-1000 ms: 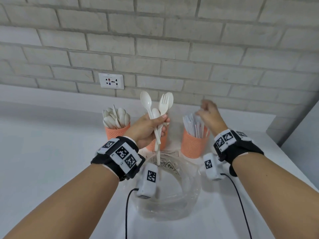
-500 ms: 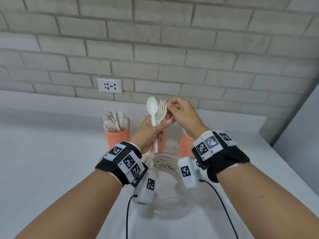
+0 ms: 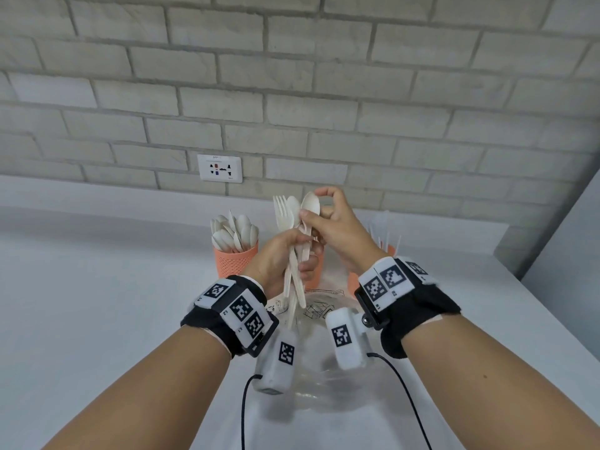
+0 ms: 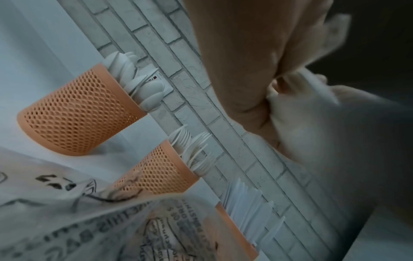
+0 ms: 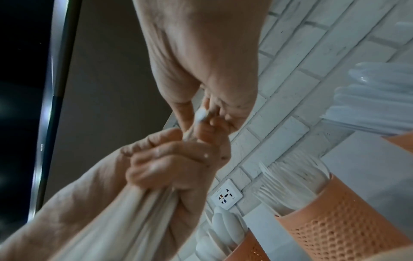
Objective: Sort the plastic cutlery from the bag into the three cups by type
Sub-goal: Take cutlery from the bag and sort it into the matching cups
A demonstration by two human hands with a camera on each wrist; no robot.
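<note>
My left hand (image 3: 300,254) grips a bundle of white plastic cutlery (image 3: 292,280) upright above the clear bag (image 3: 324,375); a fork (image 3: 281,211) and spoons stick out of the top. My right hand (image 3: 313,207) pinches the bowl of one spoon (image 3: 311,203) in that bundle. Three orange mesh cups stand behind: the spoon cup (image 4: 78,113) on the left, the fork cup (image 4: 156,169) in the middle, the knife cup (image 4: 236,229) on the right. In the head view the hands hide most of the middle and right cups.
A white counter (image 3: 97,303) runs to a grey brick wall with a socket (image 3: 220,168). The counter's right edge (image 3: 535,306) lies close to my right forearm. Cables hang from both wrist cameras over the bag.
My right hand left the knife cup, came across to the bundle and took hold of a spoon's bowl. The left hand kept its grip and shifted the bundle slightly.
</note>
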